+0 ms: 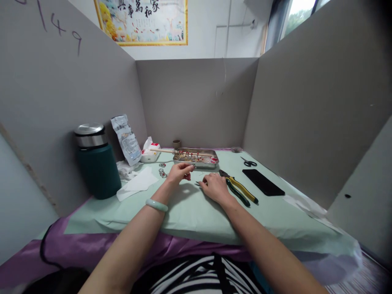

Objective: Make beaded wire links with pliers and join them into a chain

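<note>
My left hand, with a pale green bangle at its wrist, is closed in a pinch in front of the metal tray. Something small shows at its fingertips, too small to name. My right hand rests low over the cloth, its fingers curled around a thin pointed tool; only the tip sticks out to the left. Beside the right hand lie pliers with yellow and green handles. The metal tray holds red and gold-coloured beads, with a thin stick across it.
Small beaded pieces lie left of my left hand. Further left are white paper, a tissue pack, a foil pouch and a green flask. A black phone and scissors lie right. Grey panels enclose the table.
</note>
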A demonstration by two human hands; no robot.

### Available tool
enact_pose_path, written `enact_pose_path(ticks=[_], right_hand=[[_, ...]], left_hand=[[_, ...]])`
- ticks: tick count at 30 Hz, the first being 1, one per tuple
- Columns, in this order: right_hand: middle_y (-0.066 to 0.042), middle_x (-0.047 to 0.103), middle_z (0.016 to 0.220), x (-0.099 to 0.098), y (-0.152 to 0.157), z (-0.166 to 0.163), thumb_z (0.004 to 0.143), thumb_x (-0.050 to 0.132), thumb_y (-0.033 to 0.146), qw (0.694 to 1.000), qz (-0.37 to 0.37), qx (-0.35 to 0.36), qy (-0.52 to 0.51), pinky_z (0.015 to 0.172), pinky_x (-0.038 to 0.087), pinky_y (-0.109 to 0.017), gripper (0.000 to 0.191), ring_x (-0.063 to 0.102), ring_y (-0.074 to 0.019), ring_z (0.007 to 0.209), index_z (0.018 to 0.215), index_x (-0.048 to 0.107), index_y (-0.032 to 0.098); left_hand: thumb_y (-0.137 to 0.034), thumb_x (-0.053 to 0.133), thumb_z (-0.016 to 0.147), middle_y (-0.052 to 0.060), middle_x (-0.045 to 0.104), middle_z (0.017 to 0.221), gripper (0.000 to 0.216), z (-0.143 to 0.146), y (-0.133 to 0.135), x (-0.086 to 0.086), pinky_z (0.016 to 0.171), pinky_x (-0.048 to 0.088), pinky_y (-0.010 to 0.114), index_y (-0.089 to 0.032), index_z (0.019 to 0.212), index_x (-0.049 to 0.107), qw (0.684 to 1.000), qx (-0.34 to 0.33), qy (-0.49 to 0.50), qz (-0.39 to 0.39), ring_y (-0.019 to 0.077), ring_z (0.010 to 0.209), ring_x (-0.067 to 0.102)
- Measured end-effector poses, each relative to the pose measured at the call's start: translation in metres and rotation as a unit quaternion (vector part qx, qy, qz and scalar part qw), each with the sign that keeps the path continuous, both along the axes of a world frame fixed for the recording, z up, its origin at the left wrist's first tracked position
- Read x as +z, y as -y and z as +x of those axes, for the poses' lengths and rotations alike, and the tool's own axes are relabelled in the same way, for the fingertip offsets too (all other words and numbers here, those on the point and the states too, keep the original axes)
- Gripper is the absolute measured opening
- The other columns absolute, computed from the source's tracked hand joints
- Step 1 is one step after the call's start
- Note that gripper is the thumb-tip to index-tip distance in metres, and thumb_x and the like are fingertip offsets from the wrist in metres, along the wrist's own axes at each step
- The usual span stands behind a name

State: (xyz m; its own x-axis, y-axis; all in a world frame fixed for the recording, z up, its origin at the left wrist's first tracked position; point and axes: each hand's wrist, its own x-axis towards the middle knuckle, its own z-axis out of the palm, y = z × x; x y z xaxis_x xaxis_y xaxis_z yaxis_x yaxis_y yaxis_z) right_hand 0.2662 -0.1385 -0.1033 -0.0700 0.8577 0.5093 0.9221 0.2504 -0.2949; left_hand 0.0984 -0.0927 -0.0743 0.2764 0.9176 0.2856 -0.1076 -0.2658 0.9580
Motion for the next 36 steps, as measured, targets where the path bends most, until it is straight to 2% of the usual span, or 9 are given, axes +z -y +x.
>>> enact_pose_path(ticks=[2,5,7,12,16,22,28,33,36], right_hand=[[-0.010,0.068,0.087,0.004,-0.002,-0.001,0.084,0.052,0.038,0.994,0.028,0.033,-0.100,0.076,0.039,-0.036,0.025,0.058,-0.0249,0.088,0.078,0.066,0.018],[-0.006,0.066,0.083,0.010,-0.006,-0.003,0.084,0.051,0.038,0.959,0.039,0.118,-0.255,0.070,0.042,-0.029,0.025,0.058,-0.0189,0.078,0.083,0.063,0.017],[-0.004,0.065,0.077,0.012,-0.007,-0.004,0.082,0.051,0.037,0.939,0.033,0.148,-0.310,0.066,0.042,-0.028,0.023,0.057,-0.0172,0.071,0.079,0.061,0.017],[0.000,0.058,0.064,0.009,-0.009,-0.001,0.078,0.052,0.038,0.912,-0.007,0.149,-0.383,0.056,0.039,-0.026,0.023,0.051,-0.0150,0.059,0.074,0.058,0.017],[0.000,0.059,0.065,0.006,-0.011,-0.002,0.077,0.053,0.037,0.911,-0.015,0.157,-0.380,0.061,0.041,-0.027,0.022,0.053,-0.0154,0.062,0.074,0.058,0.017],[0.000,0.057,0.065,0.005,-0.012,-0.004,0.079,0.052,0.037,0.899,-0.032,0.189,-0.393,0.060,0.043,-0.027,0.021,0.053,-0.0143,0.061,0.073,0.056,0.017],[-0.003,0.062,0.084,0.005,-0.007,-0.006,0.075,0.065,0.038,0.924,0.052,0.194,-0.325,0.061,0.045,-0.027,0.033,0.055,-0.0141,0.064,0.099,0.053,0.018],[-0.004,0.063,0.081,0.004,-0.004,-0.008,0.080,0.060,0.029,0.947,0.108,0.180,-0.243,0.065,0.044,-0.028,0.015,0.055,-0.0156,0.067,0.090,0.057,0.018],[-0.005,0.065,0.085,0.005,-0.004,-0.007,0.081,0.059,0.029,0.948,0.121,0.168,-0.243,0.067,0.044,-0.029,0.016,0.058,-0.0163,0.069,0.092,0.058,0.018]], left_hand=[[-0.039,0.074,0.063,-0.002,0.054,0.057,0.030,0.002,0.002,0.000,0.051,0.044,0.025,-0.013,0.072,0.063,1.000,-0.008,-0.015,-0.006,0.0088,0.047,0.051],[-0.039,0.074,0.063,-0.003,0.053,0.054,0.031,0.005,0.005,0.000,0.052,0.044,0.026,-0.013,0.073,0.063,0.998,-0.031,-0.045,-0.006,0.0096,0.047,0.052],[-0.042,0.073,0.065,-0.001,0.055,0.059,0.033,0.006,0.005,-0.001,0.052,0.044,0.026,-0.012,0.074,0.063,0.996,-0.052,-0.066,-0.004,0.0094,0.047,0.052],[-0.050,0.065,0.073,0.005,0.062,0.082,0.039,0.005,0.005,-0.002,0.051,0.045,0.026,-0.013,0.083,0.062,0.996,-0.062,-0.056,-0.020,0.0071,0.048,0.052],[-0.043,0.071,0.069,0.003,0.061,0.077,0.035,0.005,0.005,-0.002,0.053,0.047,0.026,-0.013,0.084,0.062,0.996,-0.078,-0.022,-0.029,0.0077,0.051,0.053],[-0.032,0.078,0.062,0.002,0.061,0.067,0.030,0.004,-0.001,-0.005,0.049,0.045,0.024,-0.011,0.078,0.063,0.993,-0.099,0.027,-0.049,0.0066,0.047,0.051],[-0.030,0.078,0.063,0.002,0.062,0.065,0.028,0.005,-0.002,-0.006,0.051,0.047,0.026,-0.011,0.078,0.064,0.996,-0.074,0.018,-0.046,0.0083,0.048,0.054],[-0.032,0.076,0.065,0.001,0.061,0.063,0.028,0.007,0.002,-0.005,0.050,0.046,0.027,-0.011,0.079,0.063,0.997,-0.065,-0.015,-0.025,0.0094,0.046,0.054],[-0.037,0.074,0.070,0.005,0.065,0.076,0.032,0.008,0.003,-0.003,0.057,0.049,0.029,-0.012,0.086,0.062,0.998,-0.049,0.009,-0.027,0.0116,0.055,0.059]])
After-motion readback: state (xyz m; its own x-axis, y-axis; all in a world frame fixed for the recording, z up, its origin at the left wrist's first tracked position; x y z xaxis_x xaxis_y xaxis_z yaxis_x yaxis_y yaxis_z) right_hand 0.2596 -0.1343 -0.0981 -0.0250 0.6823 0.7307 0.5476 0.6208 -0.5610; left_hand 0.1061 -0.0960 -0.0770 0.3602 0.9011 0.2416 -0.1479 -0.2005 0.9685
